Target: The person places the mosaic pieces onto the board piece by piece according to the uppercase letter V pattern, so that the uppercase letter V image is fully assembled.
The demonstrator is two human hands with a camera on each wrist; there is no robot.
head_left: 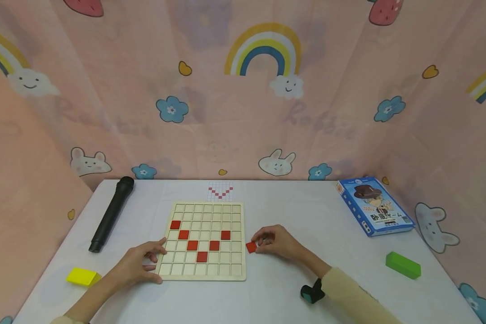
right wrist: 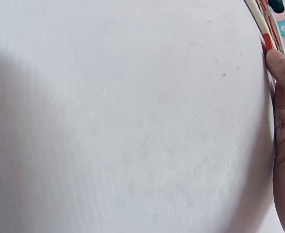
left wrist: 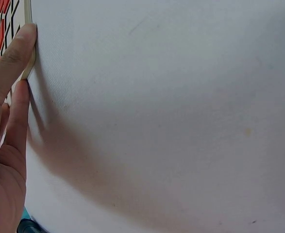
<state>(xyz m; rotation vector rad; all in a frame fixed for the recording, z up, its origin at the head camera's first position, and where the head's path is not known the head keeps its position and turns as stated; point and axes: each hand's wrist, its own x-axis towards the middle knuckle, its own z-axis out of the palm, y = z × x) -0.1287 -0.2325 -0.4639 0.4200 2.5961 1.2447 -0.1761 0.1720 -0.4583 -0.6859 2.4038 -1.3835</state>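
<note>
White table (head_left: 291,211): seven red tiles (head_left: 251,247), two hands (head_left: 273,240).

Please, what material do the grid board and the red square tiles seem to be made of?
The pale square grid board looks like unfinished light wood: matte, beige, with thin raised dividers. The red square tile pinched by the right hand looks like painted wood or plastic; flat, even colour, so I cannot tell which.
</note>
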